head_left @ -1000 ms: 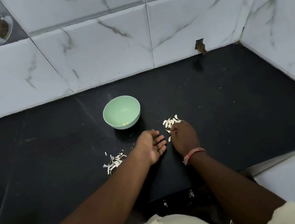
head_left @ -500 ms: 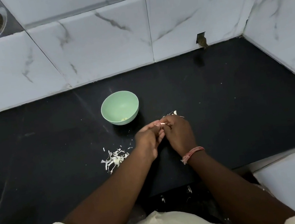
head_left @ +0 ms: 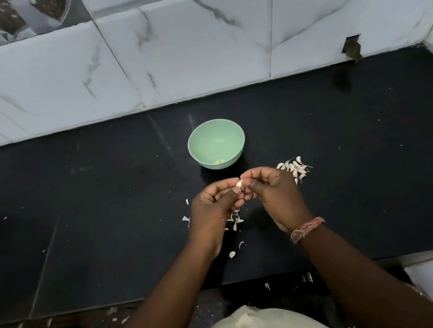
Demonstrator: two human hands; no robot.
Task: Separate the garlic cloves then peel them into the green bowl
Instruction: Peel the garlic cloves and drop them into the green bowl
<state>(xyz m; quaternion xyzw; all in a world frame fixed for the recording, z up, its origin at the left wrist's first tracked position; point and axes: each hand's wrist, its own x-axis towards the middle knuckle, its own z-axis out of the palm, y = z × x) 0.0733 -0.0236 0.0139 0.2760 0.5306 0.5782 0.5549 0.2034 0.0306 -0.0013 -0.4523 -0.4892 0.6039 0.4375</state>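
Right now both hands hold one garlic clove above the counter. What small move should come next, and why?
Probably pull the skin off the clove with the fingertips. The left hand and the right hand both pinch it, and it looks still unpeeled. The green bowl, just behind the hands, holds only a little peeled garlic, and a pile of cloves waits on the right.

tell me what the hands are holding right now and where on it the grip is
One garlic clove, pinched between the fingertips of the left hand and the right hand. The grip is at its two opposite sides, left and right. Nothing else is held.
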